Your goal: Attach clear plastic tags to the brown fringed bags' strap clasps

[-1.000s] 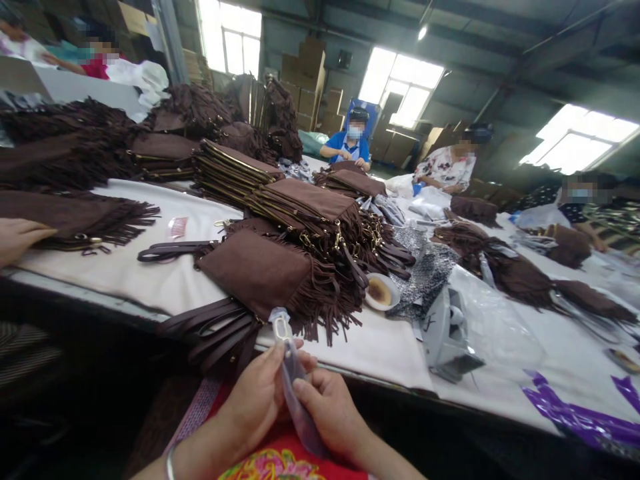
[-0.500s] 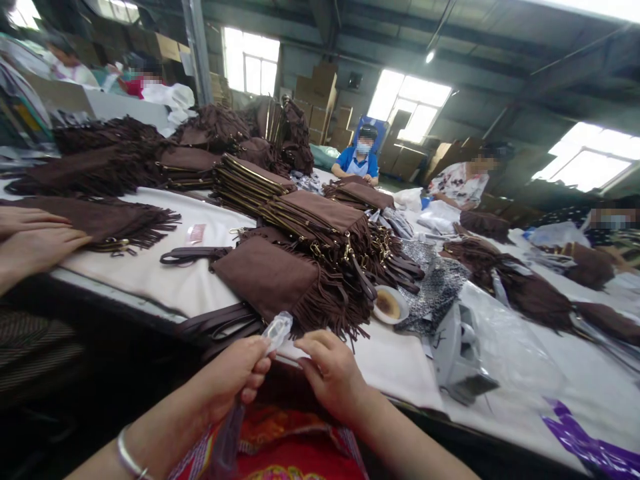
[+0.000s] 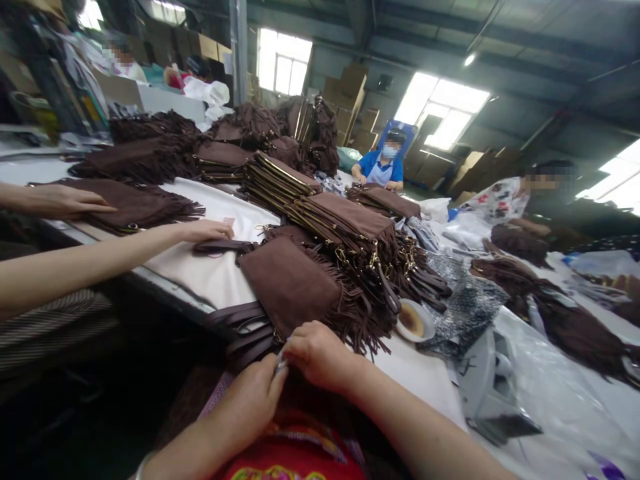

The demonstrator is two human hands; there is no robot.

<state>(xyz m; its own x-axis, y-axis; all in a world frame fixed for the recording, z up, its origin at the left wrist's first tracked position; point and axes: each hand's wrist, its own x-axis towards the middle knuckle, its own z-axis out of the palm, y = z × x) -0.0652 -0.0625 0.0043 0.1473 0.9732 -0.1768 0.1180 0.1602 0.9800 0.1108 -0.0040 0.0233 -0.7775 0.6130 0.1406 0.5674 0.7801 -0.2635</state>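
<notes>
My left hand (image 3: 255, 397) is closed low at the table's front edge, gripping a strap end wrapped in clear plastic (image 3: 281, 363). Only a small pale bit of the wrapping shows between the fingers; the strap itself is hidden. My right hand (image 3: 317, 353) pinches at the same wrapped end, its fingertips meeting those of the left. Just beyond my hands lies a brown fringed pouch (image 3: 290, 287). Several dark brown wrist straps (image 3: 240, 327) lie to its left, partly over the table edge.
Stacked brown zip pouches (image 3: 345, 217) stand behind. To the right are a white bowl (image 3: 413, 320) with brown residue, a white tape dispenser (image 3: 493, 387) and clear plastic sheeting (image 3: 560, 393). A co-worker's hand (image 3: 205, 231) reaches in from the left. Other people sit around the table.
My right hand has come to the left hand and closed on the plastic-wrapped end. A co-worker's arm has reached across from the left over the comb. The view has turned left.
</notes>
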